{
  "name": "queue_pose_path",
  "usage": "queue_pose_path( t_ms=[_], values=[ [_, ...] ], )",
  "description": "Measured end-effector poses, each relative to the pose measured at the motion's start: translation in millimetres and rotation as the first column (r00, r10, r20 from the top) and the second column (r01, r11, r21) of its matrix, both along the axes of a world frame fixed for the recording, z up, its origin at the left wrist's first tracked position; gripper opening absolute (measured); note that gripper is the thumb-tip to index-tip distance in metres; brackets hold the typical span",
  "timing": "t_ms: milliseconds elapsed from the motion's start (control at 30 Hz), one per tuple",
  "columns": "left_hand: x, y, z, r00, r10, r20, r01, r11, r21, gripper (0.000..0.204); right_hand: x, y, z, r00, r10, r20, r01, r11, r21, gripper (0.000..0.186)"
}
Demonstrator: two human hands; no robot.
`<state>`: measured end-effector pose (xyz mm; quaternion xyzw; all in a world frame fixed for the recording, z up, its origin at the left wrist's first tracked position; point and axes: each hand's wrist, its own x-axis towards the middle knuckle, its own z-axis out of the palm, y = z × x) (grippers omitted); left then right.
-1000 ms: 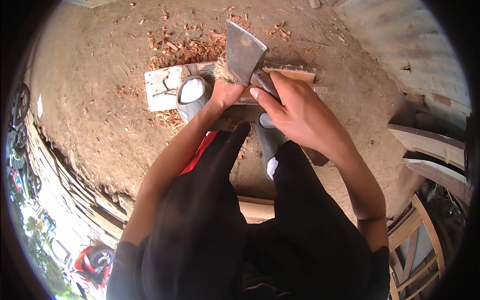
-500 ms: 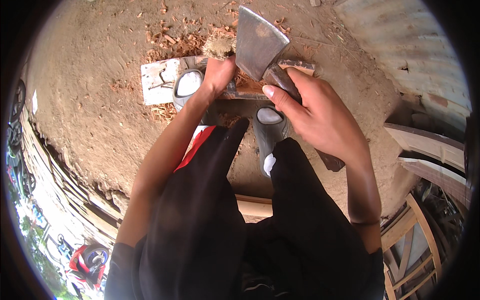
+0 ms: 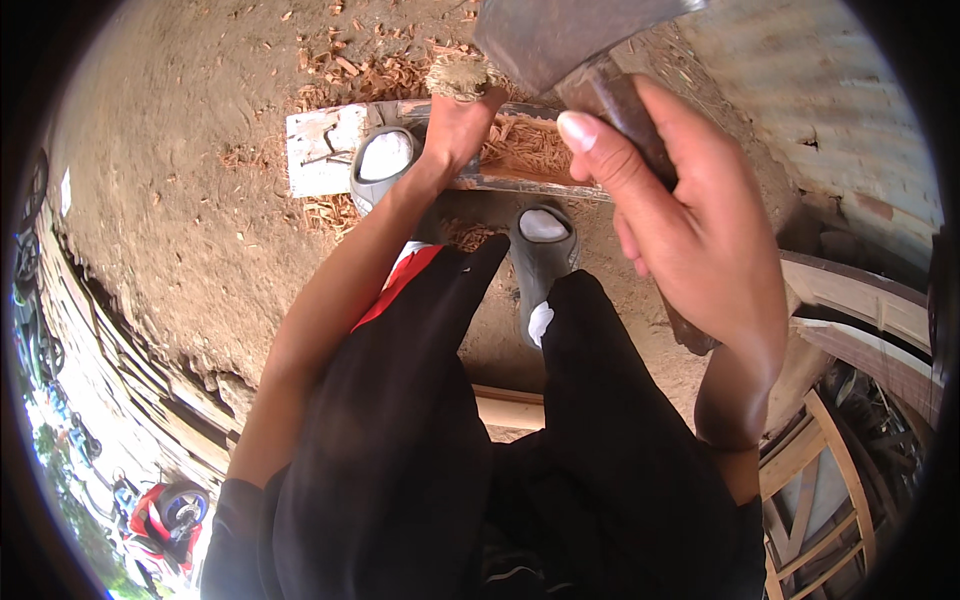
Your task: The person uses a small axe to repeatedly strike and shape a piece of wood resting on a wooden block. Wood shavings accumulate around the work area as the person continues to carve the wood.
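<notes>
Dirt ground strewn with wood chips (image 3: 372,75); right hand (image 3: 690,230) grips hatchet (image 3: 570,45); left hand (image 3: 458,125) holds fibrous husk (image 3: 462,75) on plank (image 3: 325,150).

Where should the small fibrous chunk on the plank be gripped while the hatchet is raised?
Grip the fibrous chunk at its near, lower end, coming from the person's side, as the left hand does now. It stands on the plank, so a low hold probably steadies it while leaving its top exposed, with fingers away from the hatchet raised in the right hand.
</notes>
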<state>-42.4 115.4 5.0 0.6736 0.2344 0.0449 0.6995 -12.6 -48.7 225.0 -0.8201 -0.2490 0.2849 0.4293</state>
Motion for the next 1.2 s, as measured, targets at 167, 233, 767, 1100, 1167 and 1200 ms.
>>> queue_pose_path(
  t_ms=[167, 233, 767, 1100, 1167, 1200],
  values=[
    [0, 1, -6, 0.995, -0.095, 0.038, 0.090, 0.989, 0.114, 0.030, -1, 16, -14, 0.984, -0.027, 0.174, 0.015, 0.998, 0.068, 0.026],
    [1, -3, -5, 0.981, -0.128, 0.148, 0.102, 0.980, 0.171, 0.033, 0, 20, -52, 0.879, 0.071, 0.471, -0.048, 0.997, -0.061, 0.028],
    [-12, -1, -6, 0.965, -0.248, 0.082, 0.222, 0.944, 0.242, 0.034, -6, 9, -67, 0.963, 0.159, 0.219, -0.126, 0.980, -0.154, 0.027],
    [-12, 19, -5, 0.989, -0.015, -0.150, 0.011, 1.000, -0.024, 0.020, 4, -2, -24, 0.995, 0.060, -0.081, -0.071, 0.988, -0.140, 0.033],
    [-12, 12, -7, 0.999, 0.034, 0.007, -0.034, 0.999, -0.011, 0.024, 5, -6, -27, 0.996, 0.057, -0.074, -0.066, 0.989, -0.135, 0.033],
    [-13, 9, -10, 0.999, 0.032, 0.005, -0.032, 0.999, 0.016, 0.025, 5, -6, -29, 0.995, 0.064, -0.075, -0.074, 0.986, -0.147, 0.033]
  ],
)
